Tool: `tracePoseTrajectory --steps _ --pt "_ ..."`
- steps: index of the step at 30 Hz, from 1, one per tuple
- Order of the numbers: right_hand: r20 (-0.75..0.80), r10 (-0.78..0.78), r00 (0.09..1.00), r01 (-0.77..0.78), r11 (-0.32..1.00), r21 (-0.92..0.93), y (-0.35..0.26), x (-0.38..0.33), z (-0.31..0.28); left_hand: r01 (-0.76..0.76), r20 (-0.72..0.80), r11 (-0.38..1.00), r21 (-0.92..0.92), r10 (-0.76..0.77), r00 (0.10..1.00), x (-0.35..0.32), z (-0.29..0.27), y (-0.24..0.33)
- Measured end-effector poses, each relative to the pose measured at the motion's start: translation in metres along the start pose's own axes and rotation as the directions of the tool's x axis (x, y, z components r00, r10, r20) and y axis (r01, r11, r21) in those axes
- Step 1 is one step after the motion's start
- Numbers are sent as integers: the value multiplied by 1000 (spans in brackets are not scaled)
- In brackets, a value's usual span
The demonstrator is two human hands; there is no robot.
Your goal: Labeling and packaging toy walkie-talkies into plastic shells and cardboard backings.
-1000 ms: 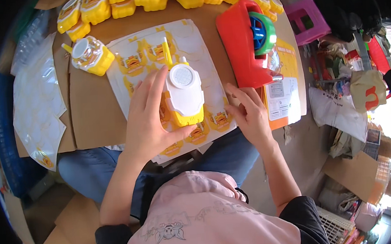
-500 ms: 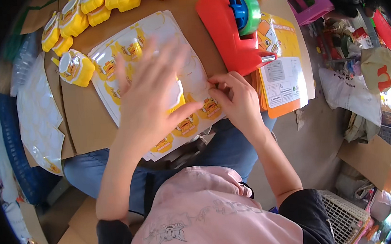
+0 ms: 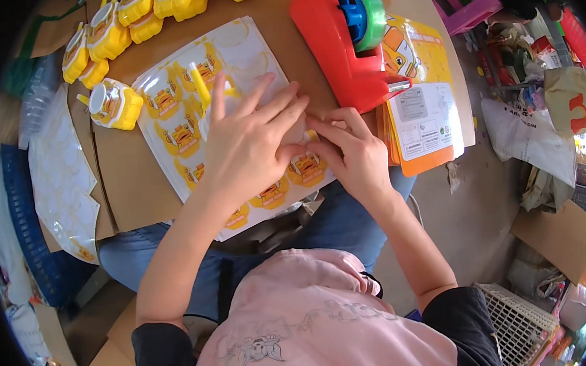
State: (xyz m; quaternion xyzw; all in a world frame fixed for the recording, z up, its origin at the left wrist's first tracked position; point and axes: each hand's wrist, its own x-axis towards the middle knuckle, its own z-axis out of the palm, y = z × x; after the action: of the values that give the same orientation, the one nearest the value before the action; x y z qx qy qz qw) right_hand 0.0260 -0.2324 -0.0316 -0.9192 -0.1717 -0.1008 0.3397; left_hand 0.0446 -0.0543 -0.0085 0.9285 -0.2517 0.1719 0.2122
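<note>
My left hand [image 3: 253,134] is palm down with its fingers spread, above a sheet of duck stickers [image 3: 179,133]. Beneath it, mostly hidden, lies a yellow plastic piece [image 3: 199,86] whose narrow arm sticks out past the fingers. My right hand [image 3: 356,149] is at the sheet's right side, thumb and forefinger closed near my left fingertips. Whatever it pinches is too small or covered to make out. The sheet lies on a stack of similar sheets, and several of its sticker spots are bare white.
A red tape dispenser [image 3: 338,55] with green tape stands right of the sheets, beside orange printed packaging [image 3: 425,117]. Several yellow-and-white toys [image 3: 106,32] line the back of the cardboard-topped table, and one [image 3: 115,104] sits nearer. A used sticker backing [image 3: 62,180] lies at left.
My left hand has come down and right, its fingers now close to my right hand. The yellow piece's arm shows now. My right hand has barely shifted, still pinching.
</note>
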Motion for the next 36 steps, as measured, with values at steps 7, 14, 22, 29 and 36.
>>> tracePoseTrajectory --steps 7,14,22,29,36 --pt "24 211 977 -212 976 59 -3 14 2 -49 106 999 3 48 993 2 0 -3" --pt "-192 -71 979 59 996 -63 -3 4 11 -26 69 1000 3 26 997 -3 2 -3" --pt "80 -274 958 285 931 -226 -10 -18 -12 -24 128 1000 -8 25 991 -6 -5 -6" --pt "-92 -104 990 89 984 -153 -8 0 -4 -58 175 998 24 53 983 -9 -8 -4" --pt "-6 -254 967 245 940 -236 -2 4 -1 -67 185 997 29 60 981 -12 -7 -3"
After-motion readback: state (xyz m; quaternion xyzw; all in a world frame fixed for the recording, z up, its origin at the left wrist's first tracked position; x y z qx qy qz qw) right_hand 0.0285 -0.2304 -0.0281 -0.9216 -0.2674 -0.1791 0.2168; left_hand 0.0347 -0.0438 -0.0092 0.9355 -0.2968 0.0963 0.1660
